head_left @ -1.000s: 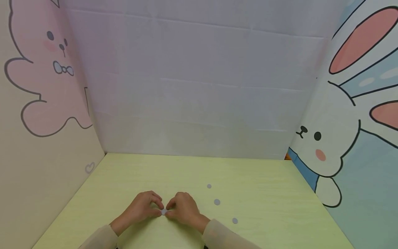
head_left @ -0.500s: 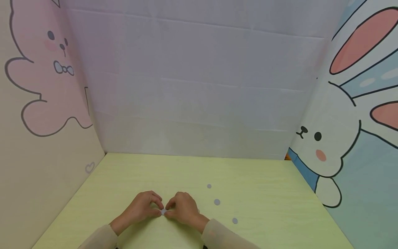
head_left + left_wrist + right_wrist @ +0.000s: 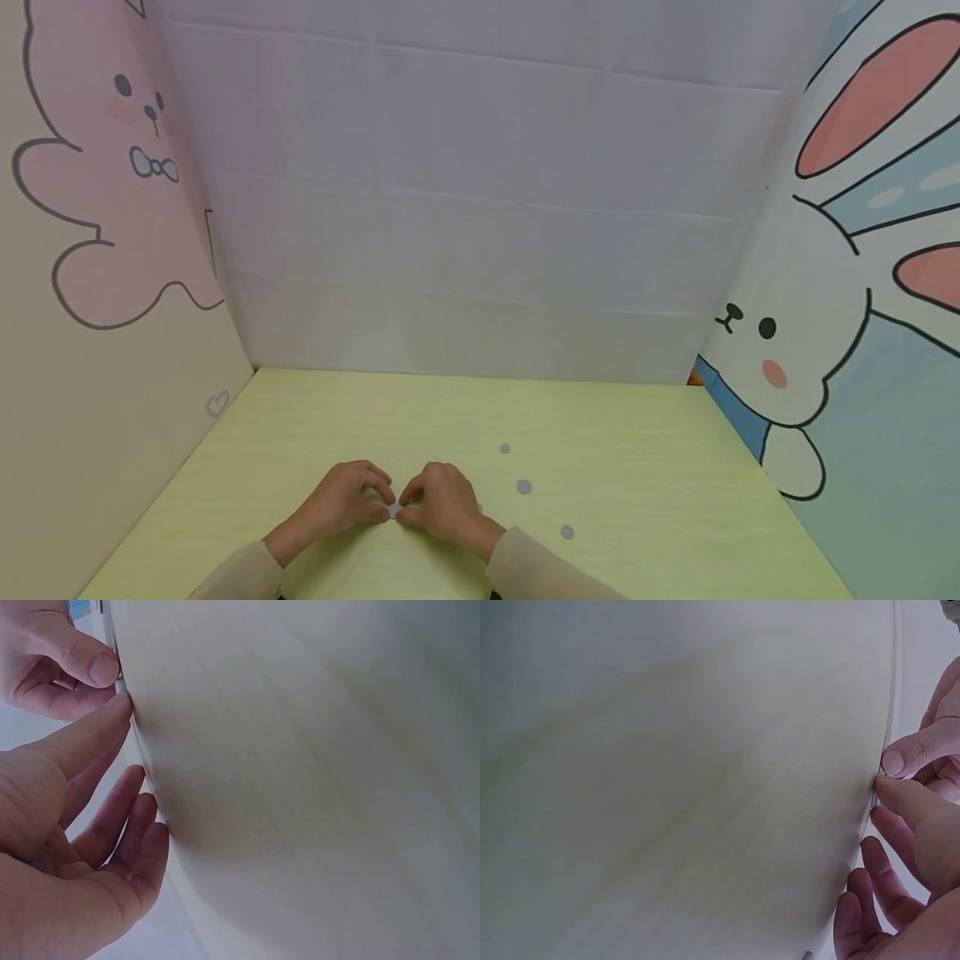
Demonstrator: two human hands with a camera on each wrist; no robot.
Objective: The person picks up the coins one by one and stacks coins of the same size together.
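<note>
A small flat grey disc [image 3: 393, 510] lies on the pale yellow-green tabletop between both hands, partly covered by fingertips. From its left side my left hand [image 3: 348, 498] pinches the edge between thumb and bent index finger. Opposite, my right hand [image 3: 442, 502] pinches the other edge the same way. Seen edge-on in the right wrist view, the disc [image 3: 875, 799] looks thin and sits low at the table surface. In the left wrist view the left hand's other fingers [image 3: 154, 851] are curved loosely with their tips near the table.
To the right lie three more grey discs: a far one [image 3: 505, 448], a middle one [image 3: 524, 487] and a near one [image 3: 567, 532]. Another pale edge shows just beside the right hand. Cartoon-printed side walls and a white back sheet [image 3: 480, 208] enclose the table [image 3: 637, 458].
Both hands stay almost still on the disc. The disc and the right fingertips have shifted very slightly left since one second ago.
</note>
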